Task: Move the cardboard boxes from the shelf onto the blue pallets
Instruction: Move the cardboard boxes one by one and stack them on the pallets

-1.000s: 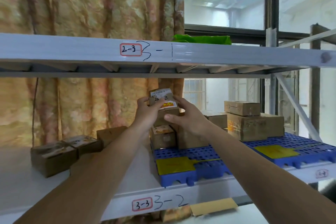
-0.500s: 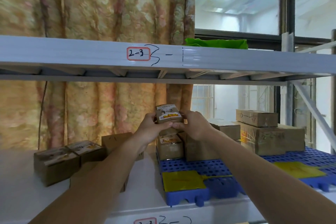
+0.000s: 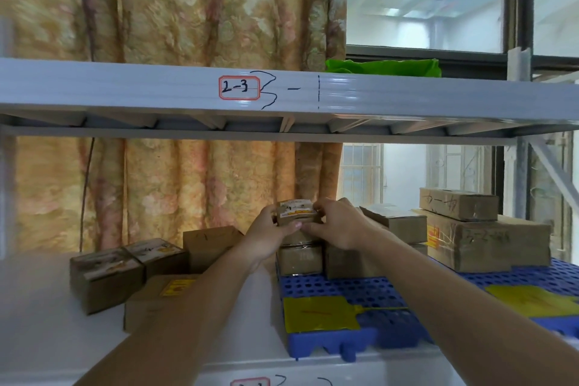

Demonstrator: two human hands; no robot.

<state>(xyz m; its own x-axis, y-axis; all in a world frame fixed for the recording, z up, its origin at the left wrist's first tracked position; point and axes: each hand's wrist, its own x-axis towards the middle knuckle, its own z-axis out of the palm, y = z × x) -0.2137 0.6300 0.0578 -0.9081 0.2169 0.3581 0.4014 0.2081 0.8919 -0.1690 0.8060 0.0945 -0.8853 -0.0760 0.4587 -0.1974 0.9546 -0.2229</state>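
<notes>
Both my hands hold a small cardboard box (image 3: 296,212) with a white and orange label on top. My left hand (image 3: 271,233) grips its left side and my right hand (image 3: 336,224) grips its right side. The box sits over a stack of small boxes (image 3: 300,258) at the back left corner of the near blue pallet (image 3: 332,290); whether it rests on them I cannot tell. Several more cardboard boxes (image 3: 106,276) stand on the white shelf (image 3: 40,329) to the left. A second blue pallet (image 3: 513,279) to the right carries larger boxes (image 3: 488,241).
The upper shelf beam (image 3: 282,92) marked 2-3 runs across just above head height. A floral curtain (image 3: 175,185) hangs behind the shelf. Yellow sheets (image 3: 316,313) lie on the pallets' front parts. A diagonal brace (image 3: 551,172) stands at the right.
My hands and the small box have moved down and closer to the stack on the pallet. The view has shifted slightly left and upward.
</notes>
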